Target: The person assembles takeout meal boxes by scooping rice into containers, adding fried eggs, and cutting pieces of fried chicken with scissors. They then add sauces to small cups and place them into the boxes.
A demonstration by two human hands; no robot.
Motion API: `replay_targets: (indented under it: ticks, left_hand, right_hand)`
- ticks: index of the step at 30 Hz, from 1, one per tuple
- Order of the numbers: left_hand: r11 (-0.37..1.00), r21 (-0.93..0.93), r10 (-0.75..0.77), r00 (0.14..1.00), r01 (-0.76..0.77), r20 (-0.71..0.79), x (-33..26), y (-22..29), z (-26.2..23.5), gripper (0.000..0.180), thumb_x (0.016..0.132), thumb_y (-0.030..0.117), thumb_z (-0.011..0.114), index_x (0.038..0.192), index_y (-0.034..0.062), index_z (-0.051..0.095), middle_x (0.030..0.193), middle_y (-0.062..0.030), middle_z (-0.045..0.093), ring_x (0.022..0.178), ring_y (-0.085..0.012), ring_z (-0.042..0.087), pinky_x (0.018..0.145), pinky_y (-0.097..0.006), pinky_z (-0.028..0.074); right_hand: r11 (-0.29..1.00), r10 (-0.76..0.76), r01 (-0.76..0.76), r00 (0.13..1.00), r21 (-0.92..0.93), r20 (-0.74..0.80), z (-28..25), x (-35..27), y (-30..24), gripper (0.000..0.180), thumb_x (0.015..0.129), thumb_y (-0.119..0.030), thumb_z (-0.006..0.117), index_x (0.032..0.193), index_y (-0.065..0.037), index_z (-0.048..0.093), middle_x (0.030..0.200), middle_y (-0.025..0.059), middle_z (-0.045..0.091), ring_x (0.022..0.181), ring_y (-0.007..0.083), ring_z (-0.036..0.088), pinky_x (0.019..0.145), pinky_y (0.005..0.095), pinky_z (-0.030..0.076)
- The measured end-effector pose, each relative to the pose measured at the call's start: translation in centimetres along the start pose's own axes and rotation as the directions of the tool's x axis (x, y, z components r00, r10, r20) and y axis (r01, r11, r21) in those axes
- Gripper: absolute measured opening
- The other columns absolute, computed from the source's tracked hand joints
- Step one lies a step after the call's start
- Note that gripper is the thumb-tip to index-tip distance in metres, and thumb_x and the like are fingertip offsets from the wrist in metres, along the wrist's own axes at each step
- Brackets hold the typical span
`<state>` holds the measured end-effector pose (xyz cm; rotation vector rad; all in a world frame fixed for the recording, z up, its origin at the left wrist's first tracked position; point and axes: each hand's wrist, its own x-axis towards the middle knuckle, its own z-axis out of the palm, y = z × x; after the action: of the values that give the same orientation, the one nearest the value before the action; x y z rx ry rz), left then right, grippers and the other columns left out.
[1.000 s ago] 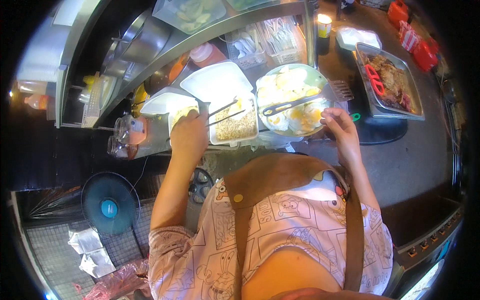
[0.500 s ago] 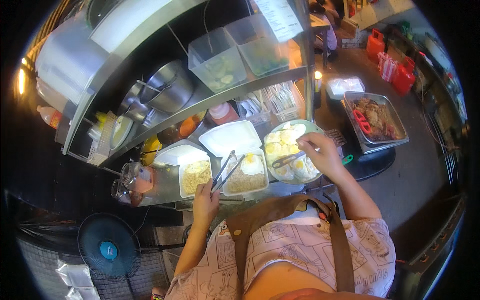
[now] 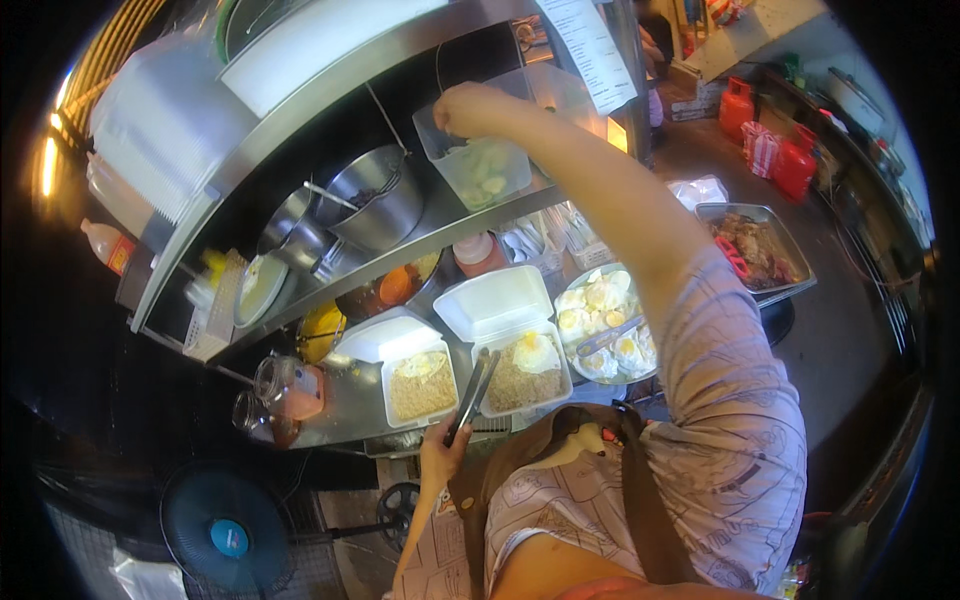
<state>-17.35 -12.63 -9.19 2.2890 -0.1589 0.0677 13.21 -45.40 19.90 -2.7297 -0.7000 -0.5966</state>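
Down at the counter's front edge, my left hand [image 3: 441, 452] is closed around dark metal tongs [image 3: 474, 392]. Their tips point up between two open white foam boxes. One box [image 3: 391, 408] holds yellowish fried rice and a fried egg; the other box [image 3: 566, 392] holds browner rice [image 3: 525, 385] topped by a fried egg [image 3: 537, 352]. My right hand [image 3: 470, 108] reaches up to the shelf, at the rim of a clear plastic tub [image 3: 470, 190] with pale sliced pieces inside. Its fingers are curled; whatever they grip is hidden. A grey-handled utensil [image 3: 612, 336] lies on the plate of fried eggs [image 3: 590, 312].
Metal pots [image 3: 372, 205] stand on the steel shelf [image 3: 400, 247] above the counter. Glass jars [image 3: 290, 388] sit at the left end. At right is a metal tray [image 3: 760, 245] of cooked meat with red-handled tongs. A fan [image 3: 228, 538] stands lower left.
My right hand has let go of the utensil on the egg plate and risen up-left to the tub on the shelf. The left hand still holds the tongs, now lower in view.
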Motion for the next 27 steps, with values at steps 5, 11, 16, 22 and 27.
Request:
replay_targets:
  ticks: [5, 11, 16, 22, 27]
  left_hand:
    - [0.997, -0.054, -0.059, 0.998, 0.06, 0.026, -0.7, -1.8, -1.0, 0.05, 0.086, 0.038, 0.068, 0.12, 0.0009, 0.063, 0.088, -0.0161, 0.06, 0.079, -0.0263, 0.059, 0.071, -0.035, 0.046]
    - [0.987, -0.138, -0.081, 0.996, 0.077, -0.024, -1.1, -3.9, -1.0, 0.049, 0.086, 0.035, 0.07, 0.119, -0.0004, 0.063, 0.088, -0.016, 0.061, 0.079, -0.0237, 0.059, 0.071, -0.035, 0.047]
    - [0.986, -0.144, -0.08, 0.995, 0.087, 0.057, -0.5, -2.9, -0.8, 0.047, 0.087, 0.033, 0.069, 0.12, -0.0004, 0.063, 0.087, -0.0128, 0.06, 0.077, -0.0209, 0.058, 0.069, -0.032, 0.046]
    - [0.988, -0.148, -0.031, 0.999, 0.035, 0.029, 0.1, 0.4, -1.1, 0.046, 0.088, 0.032, 0.069, 0.121, 0.0002, 0.063, 0.084, -0.0098, 0.058, 0.075, -0.0173, 0.055, 0.066, -0.03, 0.044]
    - [0.979, -0.198, -0.048, 0.999, 0.046, -0.004, -0.3, -0.1, -1.1, 0.046, 0.088, 0.032, 0.069, 0.121, -0.0003, 0.062, 0.081, -0.0075, 0.056, 0.071, -0.0147, 0.052, 0.063, -0.029, 0.041]
  right_hand:
    - [0.934, 0.147, 0.056, 0.839, -0.352, 0.524, 2.5, 5.8, 0.2, 0.032, 0.072, -0.022, 0.067, 0.102, -0.011, 0.071, 0.105, 0.0121, 0.068, 0.094, 0.0324, 0.065, 0.079, 0.045, 0.051]
    - [0.93, 0.104, 0.111, 0.834, -0.35, 0.541, 4.4, 6.8, 0.7, 0.033, 0.072, -0.021, 0.067, 0.103, -0.011, 0.07, 0.105, 0.0121, 0.068, 0.095, 0.0326, 0.065, 0.079, 0.0451, 0.051]
    - [0.932, 0.092, 0.119, 0.836, -0.343, 0.542, 5.2, 7.4, 0.7, 0.034, 0.072, -0.021, 0.067, 0.104, -0.012, 0.07, 0.106, 0.0122, 0.068, 0.095, 0.0328, 0.065, 0.079, 0.0452, 0.051]
    - [0.933, 0.084, 0.125, 0.838, -0.339, 0.539, 5.2, 7.3, 1.0, 0.035, 0.071, -0.02, 0.067, 0.105, -0.012, 0.07, 0.106, 0.0122, 0.068, 0.096, 0.033, 0.065, 0.079, 0.0452, 0.051]
    - [0.934, 0.068, 0.134, 0.843, -0.331, 0.533, 5.2, 7.0, 1.4, 0.036, 0.071, -0.02, 0.067, 0.106, -0.013, 0.069, 0.106, 0.0123, 0.068, 0.096, 0.0332, 0.065, 0.079, 0.0453, 0.052]
